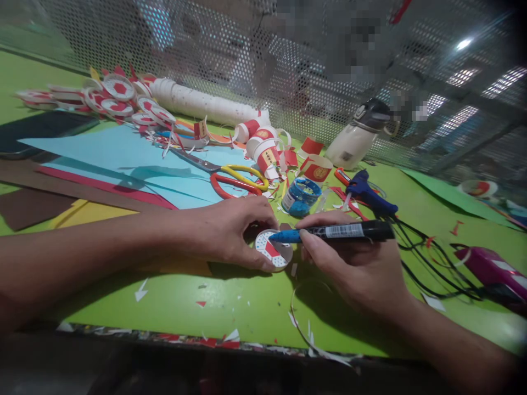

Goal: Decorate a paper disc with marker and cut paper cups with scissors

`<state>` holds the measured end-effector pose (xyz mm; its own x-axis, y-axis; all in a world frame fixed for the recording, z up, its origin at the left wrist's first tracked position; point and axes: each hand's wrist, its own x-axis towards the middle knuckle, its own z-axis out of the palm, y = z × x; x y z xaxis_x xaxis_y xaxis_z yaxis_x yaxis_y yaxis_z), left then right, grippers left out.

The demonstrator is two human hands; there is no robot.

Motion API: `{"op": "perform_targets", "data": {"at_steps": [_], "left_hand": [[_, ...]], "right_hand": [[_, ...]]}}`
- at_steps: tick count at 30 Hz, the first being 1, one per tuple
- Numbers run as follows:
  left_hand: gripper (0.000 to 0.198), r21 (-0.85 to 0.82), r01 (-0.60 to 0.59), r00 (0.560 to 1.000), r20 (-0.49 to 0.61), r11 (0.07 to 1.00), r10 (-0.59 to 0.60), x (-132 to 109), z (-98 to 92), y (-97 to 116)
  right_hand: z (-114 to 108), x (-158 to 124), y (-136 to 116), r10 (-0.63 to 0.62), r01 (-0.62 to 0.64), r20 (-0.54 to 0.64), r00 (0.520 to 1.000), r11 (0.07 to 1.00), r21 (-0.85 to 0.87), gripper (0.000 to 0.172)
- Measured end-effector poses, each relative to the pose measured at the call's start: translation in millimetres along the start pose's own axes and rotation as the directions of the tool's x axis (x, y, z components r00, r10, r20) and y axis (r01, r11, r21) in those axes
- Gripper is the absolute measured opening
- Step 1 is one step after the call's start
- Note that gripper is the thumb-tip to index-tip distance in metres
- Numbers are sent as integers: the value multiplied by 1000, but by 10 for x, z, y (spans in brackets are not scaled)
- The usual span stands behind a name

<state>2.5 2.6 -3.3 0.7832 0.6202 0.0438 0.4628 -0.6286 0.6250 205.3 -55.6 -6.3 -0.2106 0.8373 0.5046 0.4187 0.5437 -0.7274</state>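
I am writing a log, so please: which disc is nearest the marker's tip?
The disc in the left hand; the heaped discs lie well away, at the back left.

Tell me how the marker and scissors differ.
The marker has a black barrel and blue front end; the scissors have one red and one yellow handle. The marker is held in the right hand, its tip over the white-and-red disc; the scissors lie unheld, partly on light-blue paper. Both are hand tools.
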Motion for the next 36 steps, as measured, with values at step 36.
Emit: {"op": "perform_targets", "data": {"at_steps": [36], "left_hand": [[38,13,16,1000,13,1000,-16,7,-6,-1]], "right_hand": [[22,15,-2,15,-15,13,1000,1000,-26,4]]}}
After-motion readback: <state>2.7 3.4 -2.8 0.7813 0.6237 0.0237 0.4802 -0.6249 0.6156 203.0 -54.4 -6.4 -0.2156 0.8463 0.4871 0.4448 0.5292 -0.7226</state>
